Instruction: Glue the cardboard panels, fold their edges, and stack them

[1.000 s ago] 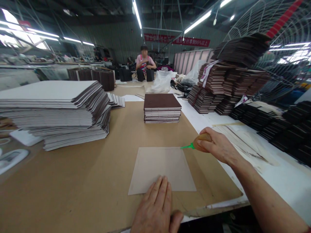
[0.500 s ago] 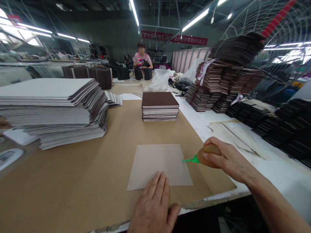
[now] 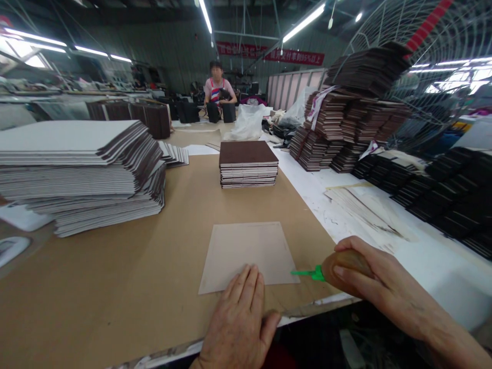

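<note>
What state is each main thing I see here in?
Pale sheet: lying flat
Left hand: resting on the sheet
Brown bottle: held sideways, green nozzle toward the sheet
Right hand: closed around the bottle
Brown-topped stack: neatly squared
Pale stack: uneven
Ceiling lights: lit

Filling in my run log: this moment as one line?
left hand: on pale sheet; right hand: holds brown bottle; green nozzle: by sheet's near right corner

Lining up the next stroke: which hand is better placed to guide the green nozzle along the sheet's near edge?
Right, probably: the right hand holds the bottle, its green nozzle by the near right corner of the sheet. The left hand has its fingers over the near edge.
</note>
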`<state>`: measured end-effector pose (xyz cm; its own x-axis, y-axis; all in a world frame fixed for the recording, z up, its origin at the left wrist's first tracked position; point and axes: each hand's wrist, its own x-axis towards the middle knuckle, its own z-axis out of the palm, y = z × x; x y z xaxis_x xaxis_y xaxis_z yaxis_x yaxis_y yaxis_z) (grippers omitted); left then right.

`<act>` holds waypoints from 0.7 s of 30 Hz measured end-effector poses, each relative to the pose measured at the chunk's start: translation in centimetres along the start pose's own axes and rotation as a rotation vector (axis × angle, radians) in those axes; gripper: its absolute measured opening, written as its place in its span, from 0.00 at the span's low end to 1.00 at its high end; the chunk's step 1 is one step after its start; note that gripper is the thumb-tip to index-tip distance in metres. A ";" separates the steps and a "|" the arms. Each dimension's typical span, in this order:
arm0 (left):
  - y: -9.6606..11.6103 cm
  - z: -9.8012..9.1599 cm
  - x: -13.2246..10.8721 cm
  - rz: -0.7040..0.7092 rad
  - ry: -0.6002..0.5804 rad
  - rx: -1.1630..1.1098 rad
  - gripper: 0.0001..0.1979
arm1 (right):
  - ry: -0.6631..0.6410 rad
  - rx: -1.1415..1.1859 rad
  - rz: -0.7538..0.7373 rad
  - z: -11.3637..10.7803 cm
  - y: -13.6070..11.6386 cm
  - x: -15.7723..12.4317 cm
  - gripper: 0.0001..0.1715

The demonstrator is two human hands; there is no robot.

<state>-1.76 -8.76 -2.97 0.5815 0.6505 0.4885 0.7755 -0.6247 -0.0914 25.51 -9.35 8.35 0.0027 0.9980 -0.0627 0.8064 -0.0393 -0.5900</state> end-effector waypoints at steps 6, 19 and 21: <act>0.0 -0.3 -0.1 0.016 -0.068 0.027 0.29 | 0.041 0.040 0.017 0.2 -0.2 -0.4 0.15; -0.1 -0.3 0.1 0.045 -0.029 0.039 0.29 | -0.019 0.048 0.018 -0.2 -0.1 -1.2 0.15; -0.1 -0.4 0.2 0.051 -0.028 0.041 0.29 | 0.015 0.044 0.013 -0.1 -0.1 -0.8 0.15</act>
<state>-1.82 -8.74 -2.57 0.6267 0.6304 0.4581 0.7537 -0.6396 -0.1510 25.50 -10.13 8.50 0.0222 0.9980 -0.0590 0.7792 -0.0543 -0.6244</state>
